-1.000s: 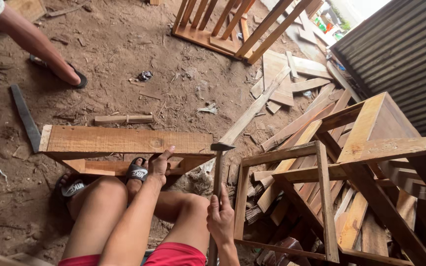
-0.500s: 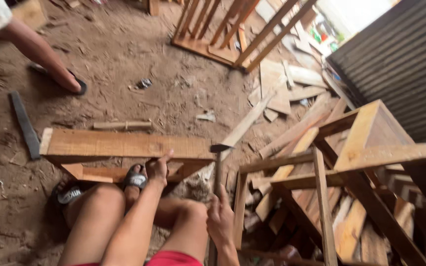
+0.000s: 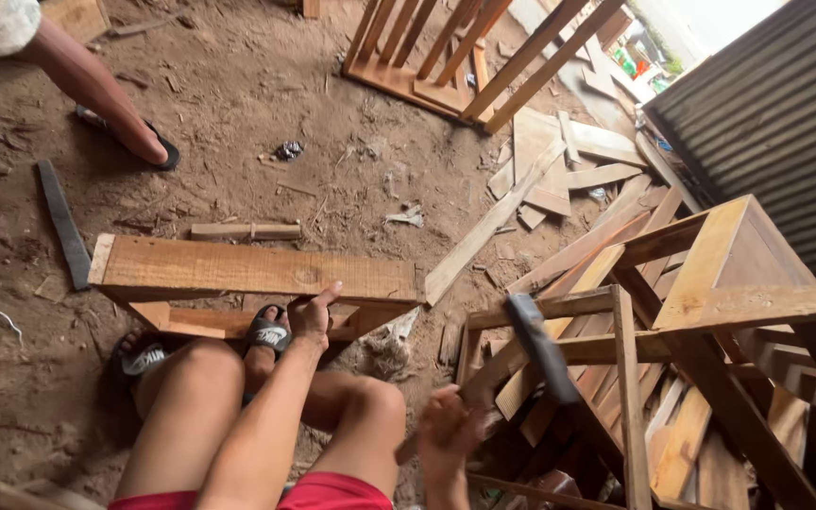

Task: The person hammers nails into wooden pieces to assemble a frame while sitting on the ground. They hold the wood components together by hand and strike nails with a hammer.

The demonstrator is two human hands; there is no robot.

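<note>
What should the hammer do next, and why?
Probably swing down toward the wooden piece that the left hand steadies. The right hand has the hammer raised and blurred, its head up over the chair frames, well off that wood. The left-hand fingers rest close to the plank's edge, so the strike should land clear of them. No nail is visible.
</note>
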